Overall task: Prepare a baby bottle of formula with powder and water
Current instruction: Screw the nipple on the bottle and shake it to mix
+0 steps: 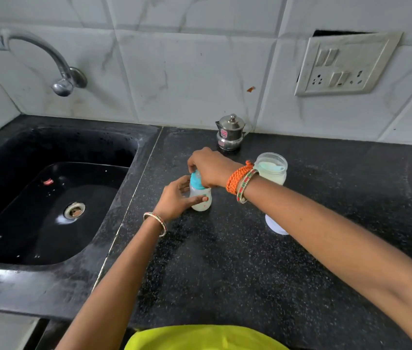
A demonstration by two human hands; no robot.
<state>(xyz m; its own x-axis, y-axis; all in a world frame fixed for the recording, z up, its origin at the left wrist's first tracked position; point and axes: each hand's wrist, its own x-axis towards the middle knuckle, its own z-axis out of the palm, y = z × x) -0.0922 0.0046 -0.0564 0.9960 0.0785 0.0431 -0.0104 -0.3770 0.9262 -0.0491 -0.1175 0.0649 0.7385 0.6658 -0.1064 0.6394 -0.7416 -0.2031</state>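
A small clear baby bottle (201, 200) with milky liquid stands upright on the black counter (225, 261). My left hand (174, 200) grips its body, thumb across the front. My right hand (210, 168) comes down from above and its fingers curl round the bottle's teal cap (196, 181). Behind my right wrist stands an open clear jar of white powder (271, 169) with a pale scoop inside. A white lid (275, 224) lies on the counter, partly hidden under my right forearm.
A black sink (48, 198) with a drain lies to the left, under a curved steel tap (48, 61). A small lidded steel pot (230, 132) stands by the tiled wall. A switch and socket plate (346, 64) is on the wall at right.
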